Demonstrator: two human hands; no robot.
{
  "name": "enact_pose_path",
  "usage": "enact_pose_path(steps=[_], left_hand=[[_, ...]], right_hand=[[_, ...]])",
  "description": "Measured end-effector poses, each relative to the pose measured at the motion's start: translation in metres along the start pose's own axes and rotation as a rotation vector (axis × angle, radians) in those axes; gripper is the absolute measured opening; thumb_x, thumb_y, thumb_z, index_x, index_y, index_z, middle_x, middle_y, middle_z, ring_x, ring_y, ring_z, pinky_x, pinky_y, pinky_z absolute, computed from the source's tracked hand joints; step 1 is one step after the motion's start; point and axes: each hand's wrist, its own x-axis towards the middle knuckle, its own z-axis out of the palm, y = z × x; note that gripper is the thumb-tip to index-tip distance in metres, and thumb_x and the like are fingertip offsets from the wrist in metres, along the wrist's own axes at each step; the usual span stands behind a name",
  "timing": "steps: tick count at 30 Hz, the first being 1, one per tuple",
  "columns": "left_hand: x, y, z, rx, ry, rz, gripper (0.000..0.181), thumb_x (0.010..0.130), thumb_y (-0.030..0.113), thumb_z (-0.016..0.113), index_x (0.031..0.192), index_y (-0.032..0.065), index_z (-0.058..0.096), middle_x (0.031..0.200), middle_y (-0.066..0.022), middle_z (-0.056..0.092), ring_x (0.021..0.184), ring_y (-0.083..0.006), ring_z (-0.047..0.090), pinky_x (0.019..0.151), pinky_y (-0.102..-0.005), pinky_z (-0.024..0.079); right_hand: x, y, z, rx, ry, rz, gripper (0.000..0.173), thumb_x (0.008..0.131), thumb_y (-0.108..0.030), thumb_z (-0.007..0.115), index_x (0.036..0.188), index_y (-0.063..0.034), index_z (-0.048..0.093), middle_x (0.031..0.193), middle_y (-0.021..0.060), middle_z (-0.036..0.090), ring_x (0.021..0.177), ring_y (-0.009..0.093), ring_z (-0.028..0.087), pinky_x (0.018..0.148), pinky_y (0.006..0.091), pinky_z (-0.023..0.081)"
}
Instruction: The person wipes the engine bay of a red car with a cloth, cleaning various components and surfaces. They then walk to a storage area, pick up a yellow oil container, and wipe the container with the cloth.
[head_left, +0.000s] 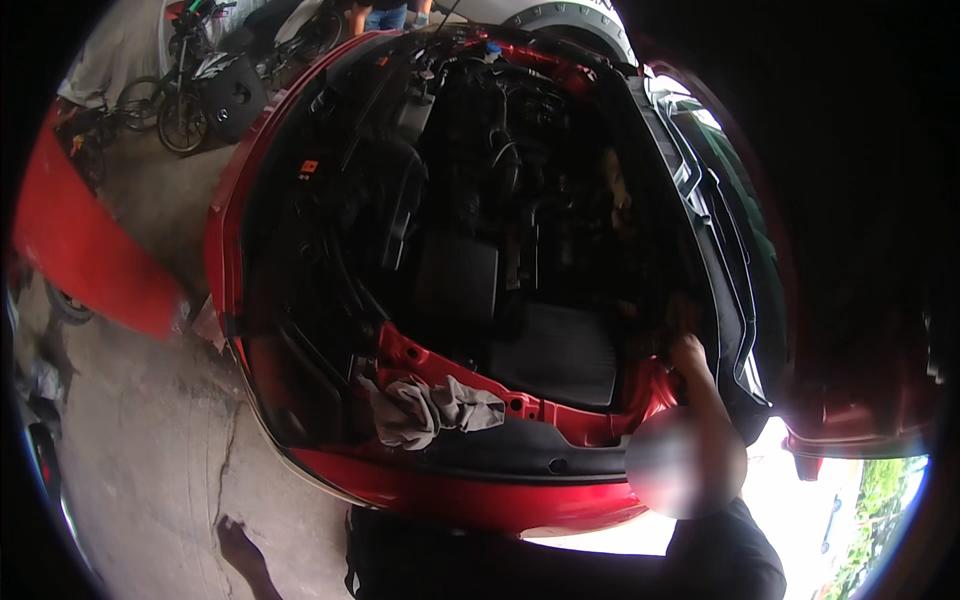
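Observation:
A red car stands before me with its hood raised and its dark engine bay (465, 195) exposed. My right hand (686, 354) reaches into the bay's rear corner, beside the red inner fender (656, 386) and near the windshield cowl (705, 225). Deep shadow hides its fingers and whatever they touch. My left hand (238, 541) hangs over the concrete floor, away from the car, fingers loosely bent, with nothing visible in it. A crumpled grey cloth (409, 416) lies on the near fender edge. A black ribbed plastic cover (559, 352) sits between the cloth and my right hand.
A loose red body panel (97, 240) is at the left, near a motorcycle (184, 97) and a bicycle. Beyond the car's far side, a person (386, 16) stands near a light-coloured vehicle (555, 13). The raised hood (862, 420) overhangs the right side. Cracked concrete floor (165, 435) lies at lower left.

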Motion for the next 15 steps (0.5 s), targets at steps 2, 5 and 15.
enact_pose_path(steps=[2, 5, 15], left_hand=[[-0.039, -0.044, 0.004, 0.062, -0.070, -0.153, 0.022, 0.095, 0.013, 0.052, 0.106, -0.0036, 0.061, 0.082, -0.0153, 0.064, 0.070, -0.0226, 0.063, 0.069, -0.0371, 0.052], [-0.127, -0.138, -0.006, 0.289, -0.175, -0.338, 0.029, 0.080, 0.033, 0.070, 0.093, 0.0071, 0.075, 0.092, -0.0233, 0.070, 0.092, -0.0280, 0.068, 0.086, -0.0446, 0.051], [-0.209, -0.167, -0.009, -0.142, -0.157, -0.631, 0.018, 0.086, 0.008, 0.059, 0.094, -0.0077, 0.060, 0.072, -0.0148, 0.061, 0.064, -0.0212, 0.060, 0.056, -0.0327, 0.052]], right_hand=[[-0.014, 0.006, -0.021, -0.147, -0.078, 0.002, 0.023, 0.086, -0.016, 0.055, 0.088, -0.0033, 0.074, 0.096, 0.0191, 0.072, 0.095, 0.037, 0.069, 0.089, 0.0476, 0.053], [-0.041, -0.029, -0.083, 0.396, 0.113, 0.471, 0.021, 0.082, -0.020, 0.066, 0.090, -0.0019, 0.073, 0.098, 0.0201, 0.072, 0.096, 0.037, 0.069, 0.085, 0.0466, 0.055], [-0.012, -0.018, -0.047, 0.492, 0.522, 0.132, 0.055, 0.085, -0.019, 0.066, 0.135, -0.0036, 0.053, 0.132, 0.0272, 0.056, 0.106, 0.042, 0.064, 0.091, 0.0496, 0.053]])
